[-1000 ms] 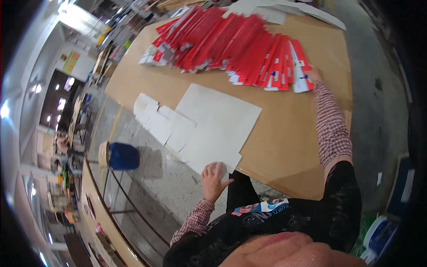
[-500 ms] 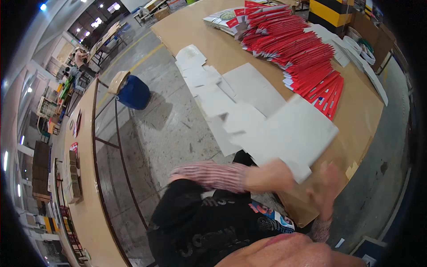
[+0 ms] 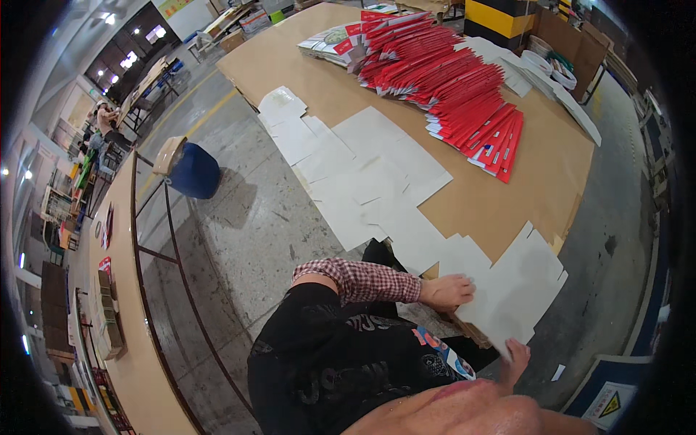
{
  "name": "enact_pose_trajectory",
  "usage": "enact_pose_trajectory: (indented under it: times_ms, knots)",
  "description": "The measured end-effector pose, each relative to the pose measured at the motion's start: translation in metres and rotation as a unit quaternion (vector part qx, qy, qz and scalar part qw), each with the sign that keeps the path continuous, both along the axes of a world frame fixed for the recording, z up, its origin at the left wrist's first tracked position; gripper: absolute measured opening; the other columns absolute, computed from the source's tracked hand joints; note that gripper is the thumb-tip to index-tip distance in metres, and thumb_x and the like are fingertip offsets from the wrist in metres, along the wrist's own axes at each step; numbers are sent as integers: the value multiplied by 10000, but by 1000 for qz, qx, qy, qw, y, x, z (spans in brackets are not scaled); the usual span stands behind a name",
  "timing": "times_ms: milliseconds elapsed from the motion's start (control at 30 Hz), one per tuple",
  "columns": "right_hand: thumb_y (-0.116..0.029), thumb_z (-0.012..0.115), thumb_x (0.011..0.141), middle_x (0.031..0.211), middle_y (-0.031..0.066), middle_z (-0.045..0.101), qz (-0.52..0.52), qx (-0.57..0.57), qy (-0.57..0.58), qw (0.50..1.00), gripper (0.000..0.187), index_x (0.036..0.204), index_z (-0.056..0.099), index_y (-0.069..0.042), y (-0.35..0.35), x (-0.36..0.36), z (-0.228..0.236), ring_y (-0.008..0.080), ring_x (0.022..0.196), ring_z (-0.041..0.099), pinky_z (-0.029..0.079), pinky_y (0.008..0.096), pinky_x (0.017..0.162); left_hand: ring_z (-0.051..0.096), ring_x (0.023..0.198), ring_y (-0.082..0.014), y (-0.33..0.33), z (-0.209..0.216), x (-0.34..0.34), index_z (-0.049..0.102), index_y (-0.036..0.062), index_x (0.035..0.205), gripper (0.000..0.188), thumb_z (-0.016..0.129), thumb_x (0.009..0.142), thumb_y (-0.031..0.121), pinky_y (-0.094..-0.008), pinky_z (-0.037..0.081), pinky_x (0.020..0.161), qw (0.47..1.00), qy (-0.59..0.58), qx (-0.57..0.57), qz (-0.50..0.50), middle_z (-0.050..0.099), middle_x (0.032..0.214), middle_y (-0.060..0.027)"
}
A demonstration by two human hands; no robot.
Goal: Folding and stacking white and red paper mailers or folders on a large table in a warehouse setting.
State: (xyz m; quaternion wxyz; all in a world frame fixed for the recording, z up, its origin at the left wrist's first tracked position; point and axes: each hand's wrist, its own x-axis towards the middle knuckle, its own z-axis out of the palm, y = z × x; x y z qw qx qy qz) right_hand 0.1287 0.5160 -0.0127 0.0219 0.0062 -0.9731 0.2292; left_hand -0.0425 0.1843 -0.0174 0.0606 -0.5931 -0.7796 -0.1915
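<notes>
A flat white paperboard blank (image 3: 518,286) with notched edges lies over the near corner of the brown-topped table. My left hand (image 3: 447,292), in a checked sleeve, rests at its left edge with the fingers curled in against the board. At the blank's lowest corner, my right hand (image 3: 516,359) has its fingers closed on the edge, slightly blurred. More white blanks (image 3: 384,163) lie overlapping along the table's left side. Behind them, a long fanned row of red printed card pieces (image 3: 449,87) runs across the tabletop.
A blue barrel (image 3: 194,170) stands on the floor at left, beside a metal-framed table (image 3: 119,290). Yellow-and-black striped blocks (image 3: 500,20) stand behind the far end. White curved pieces (image 3: 558,94) line the right table edge. A sign board (image 3: 605,395) is at lower right.
The white blank has come down toward me and turned, from over the other blanks to the near table corner. My left hand moved onto its edge; my right hand lowered to its corner.
</notes>
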Motion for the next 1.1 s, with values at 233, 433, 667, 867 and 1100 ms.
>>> enact_pose_trajectory:
  times_ms: [233,433,667,867,1100]
  knots:
    - [-152,716,731,1185,216,501,-201,-148,37,968,501,1176,524,-25,-40,-63,31,353,1081,476,380,397,925,529,897,-262,38,-11,-21,593,78,912,281,638,673,218,-328,443,726,931,-316,62,170,580,875,-89]
    - [-291,647,771,1367,173,342,28,-3,109,994,588,1265,436,-52,-82,-77,15,365,1249,322,261,471,1027,417,1163,-290,47,-17,23,476,82,1212,525,610,727,233,-464,373,901,993,-13,21,114,454,1246,-95]
    - [-419,508,857,1287,131,478,207,-53,49,976,497,1152,545,-20,-73,-68,2,363,1252,322,202,499,1051,412,1183,-252,-16,-20,12,381,82,1318,714,673,723,349,-495,306,960,995,39,57,77,440,1271,-147]
    - [-393,495,877,1291,134,483,214,1,62,975,470,1169,562,-30,-39,-71,-46,364,1242,340,208,500,1051,473,951,-217,14,-19,-6,464,86,1219,597,686,708,300,-378,353,796,939,-222,60,255,502,1003,-74]
    - [-403,516,875,1309,138,469,219,88,68,969,485,1195,555,-41,-59,-78,-27,375,1264,321,204,503,1059,268,1267,-386,28,-53,27,404,83,1270,794,647,677,551,-584,180,1017,980,48,37,192,345,1350,-172]
